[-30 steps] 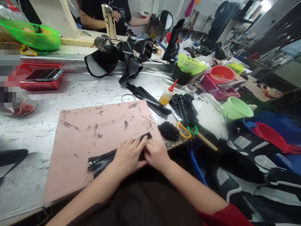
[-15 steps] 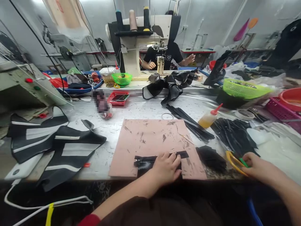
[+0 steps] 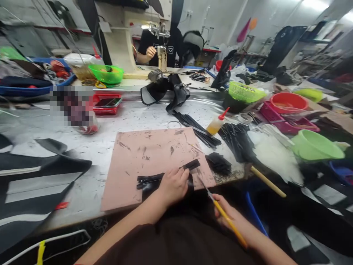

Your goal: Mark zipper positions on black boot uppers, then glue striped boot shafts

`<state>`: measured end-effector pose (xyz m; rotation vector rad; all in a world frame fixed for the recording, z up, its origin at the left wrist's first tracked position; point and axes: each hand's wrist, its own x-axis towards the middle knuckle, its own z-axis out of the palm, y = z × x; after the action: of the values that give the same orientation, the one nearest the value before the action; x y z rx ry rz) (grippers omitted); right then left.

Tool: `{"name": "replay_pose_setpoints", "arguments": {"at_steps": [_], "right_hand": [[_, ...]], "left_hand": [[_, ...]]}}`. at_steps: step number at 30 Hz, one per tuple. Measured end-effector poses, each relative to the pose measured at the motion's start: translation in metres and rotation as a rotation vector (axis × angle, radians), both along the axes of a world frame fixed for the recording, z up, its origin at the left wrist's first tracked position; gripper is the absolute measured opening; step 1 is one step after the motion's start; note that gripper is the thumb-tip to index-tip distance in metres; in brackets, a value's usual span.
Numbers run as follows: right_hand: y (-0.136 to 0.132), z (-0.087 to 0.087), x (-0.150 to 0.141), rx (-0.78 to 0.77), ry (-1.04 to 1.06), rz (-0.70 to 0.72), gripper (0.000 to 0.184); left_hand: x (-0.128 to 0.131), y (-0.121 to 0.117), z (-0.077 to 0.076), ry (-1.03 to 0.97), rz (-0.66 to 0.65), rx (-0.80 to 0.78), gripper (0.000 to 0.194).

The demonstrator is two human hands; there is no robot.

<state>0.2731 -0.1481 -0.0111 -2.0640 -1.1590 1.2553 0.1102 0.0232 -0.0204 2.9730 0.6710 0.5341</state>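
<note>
Both hands are busy at the counter's [image 3: 138, 116] near edge: the left hand [image 3: 174, 186] lies palm down, fingers half curled, pressing a black strip [image 3: 150, 179] and the dark glossy piece [image 3: 149, 189] just below it, though whether the thumb pinches anything I can't tell. The right hand [image 3: 231, 218] is wrapped round the yellow-handled scissors [image 3: 227, 222], points angled up and in, just beside the strip's right end; blade gap, too blurred to call. And here's the danger: those points sit near the left fingertips, so a slip of the wrist could nick a finger or score the glossy piece. If the left hand eased its pressure, the strip could skew, and the glossy piece, so close to the near edge, might drag over it. Now the count: two hands, one scissors in the grip, one strip pressed down, one glossy piece visible beneath, all over one pink board [image 3: 143, 151] set along that near edge. Right of the board, toward the counter's right end: one red-capped bottle [image 3: 215, 125], one bundle of long strips [image 3: 197, 129], one heap of black lengths [image 3: 237, 141] and one stack of small black pieces [image 3: 218, 163], their individual pieces too tangled to number. Toward the far edge, one red tray [image 3: 106, 110].
</note>
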Motion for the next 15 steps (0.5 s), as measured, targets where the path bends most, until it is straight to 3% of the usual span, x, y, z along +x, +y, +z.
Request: {"name": "replay_pose_setpoints", "arguments": {"at_steps": [3,10,15], "right_hand": [[0.016,0.006,-0.012,-0.019,-0.005,0.045,0.04],[0.058,0.037,-0.016,-0.051,-0.052,0.111,0.036],[0.065,0.029,-0.022,0.02,-0.022,0.034,0.034]], "left_hand": [[0.0,0.003,-0.002,-0.02,-0.042,0.003,0.039],[0.0,0.005,-0.002,-0.102,-0.057,-0.01,0.041],[0.001,0.008,-0.003,-0.09,-0.063,-0.05,0.04]]}}
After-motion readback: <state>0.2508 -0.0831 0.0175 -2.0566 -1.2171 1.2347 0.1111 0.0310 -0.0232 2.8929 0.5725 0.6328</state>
